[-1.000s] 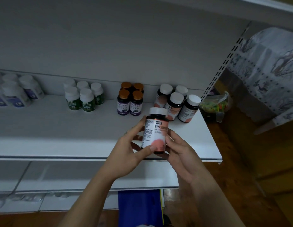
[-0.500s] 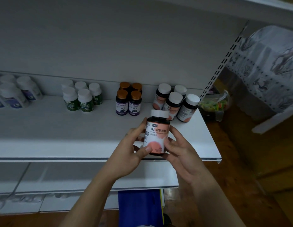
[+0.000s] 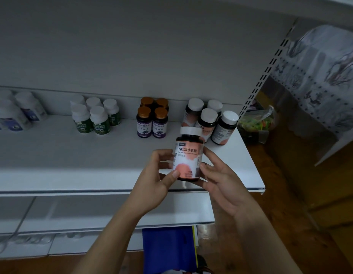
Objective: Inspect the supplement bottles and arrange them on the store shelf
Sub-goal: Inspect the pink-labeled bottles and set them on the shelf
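I hold a dark supplement bottle (image 3: 188, 155) with a white cap and a pink-and-white label upright above the front of the white shelf (image 3: 63, 165). My left hand (image 3: 157, 178) grips its left side, thumb on the label's lower edge. My right hand (image 3: 219, 178) holds its right side with the fingers curled behind it. At the back right of the shelf stand several matching dark bottles with white caps (image 3: 209, 119).
Further left on the shelf are purple-label bottles with bronze caps (image 3: 152, 119), green-label white bottles (image 3: 94, 117) and blue-label white bottles (image 3: 13, 113). A slotted upright (image 3: 266, 74) ends the shelf at the right. A plastic bag (image 3: 256, 123) lies beyond it. A blue box (image 3: 169, 250) sits below.
The bottle has been turned between my hands, so the front label now faces me, and it has risen slightly toward the shelf.
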Available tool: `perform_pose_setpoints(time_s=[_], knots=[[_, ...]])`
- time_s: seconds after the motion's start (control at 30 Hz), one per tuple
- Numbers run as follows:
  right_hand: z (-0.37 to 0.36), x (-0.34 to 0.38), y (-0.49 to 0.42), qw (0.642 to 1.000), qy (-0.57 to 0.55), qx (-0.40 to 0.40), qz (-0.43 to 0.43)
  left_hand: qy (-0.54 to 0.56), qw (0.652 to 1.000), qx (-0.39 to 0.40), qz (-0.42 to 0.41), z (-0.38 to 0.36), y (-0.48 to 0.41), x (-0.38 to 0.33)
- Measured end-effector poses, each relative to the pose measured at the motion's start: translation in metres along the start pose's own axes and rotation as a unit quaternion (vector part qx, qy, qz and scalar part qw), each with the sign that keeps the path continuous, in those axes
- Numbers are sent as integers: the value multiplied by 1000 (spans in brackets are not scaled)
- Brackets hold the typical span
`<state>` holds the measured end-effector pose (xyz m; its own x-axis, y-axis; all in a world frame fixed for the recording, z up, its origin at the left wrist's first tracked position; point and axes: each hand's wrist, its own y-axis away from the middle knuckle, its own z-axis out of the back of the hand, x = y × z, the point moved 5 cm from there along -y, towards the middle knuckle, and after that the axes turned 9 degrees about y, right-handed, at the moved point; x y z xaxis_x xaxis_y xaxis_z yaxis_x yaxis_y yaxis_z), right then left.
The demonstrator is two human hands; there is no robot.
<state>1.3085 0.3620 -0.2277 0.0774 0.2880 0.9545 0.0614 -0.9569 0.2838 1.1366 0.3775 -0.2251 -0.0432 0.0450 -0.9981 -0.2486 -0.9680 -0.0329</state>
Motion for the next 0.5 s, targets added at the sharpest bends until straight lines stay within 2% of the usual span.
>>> perform_pose_setpoints(time_s=[0.5], knots=[[1,3,-1,1000,-12,12,7,28,998,45,38,-9,2,-6]])
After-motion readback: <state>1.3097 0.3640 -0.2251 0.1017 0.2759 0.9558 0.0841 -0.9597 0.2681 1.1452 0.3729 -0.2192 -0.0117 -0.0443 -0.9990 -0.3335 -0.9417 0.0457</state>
